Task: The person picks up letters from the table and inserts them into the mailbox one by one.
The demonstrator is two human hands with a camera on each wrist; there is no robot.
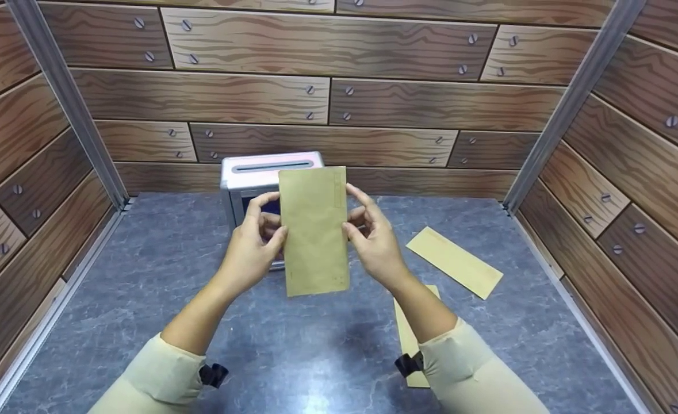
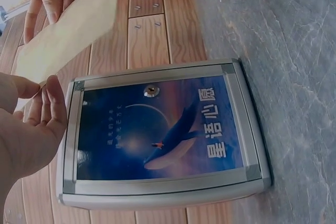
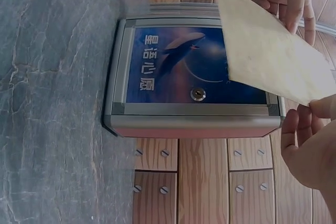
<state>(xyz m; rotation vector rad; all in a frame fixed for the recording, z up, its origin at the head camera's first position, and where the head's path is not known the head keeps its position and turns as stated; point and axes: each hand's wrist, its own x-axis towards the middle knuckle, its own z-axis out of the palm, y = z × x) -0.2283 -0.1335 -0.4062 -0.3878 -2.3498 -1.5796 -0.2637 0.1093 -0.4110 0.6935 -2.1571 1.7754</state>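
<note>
In the head view a tan paper envelope (image 1: pixel 315 241) is held upright in the air by its two long sides. My left hand (image 1: pixel 252 247) pinches its left edge between thumb and fingers. The right hand (image 1: pixel 376 244) pinches the opposite edge. Behind the envelope stands a silver-framed box (image 1: pixel 241 179) with a slot (image 1: pixel 272 166) in its top, partly hidden by the envelope and the left hand. Its front panel (image 2: pixel 157 129), seen in the left wrist view, has a whale picture, white lettering and a round lock (image 2: pixel 151 91).
A second tan envelope (image 1: pixel 455 261) lies slanted on the grey marbled table (image 1: pixel 172 276) to the right. Another envelope (image 1: pixel 416 376) lies nearer, partly under the right forearm. Wood-patterned walls (image 1: pixel 246 103) with metal corner posts enclose the back and both sides.
</note>
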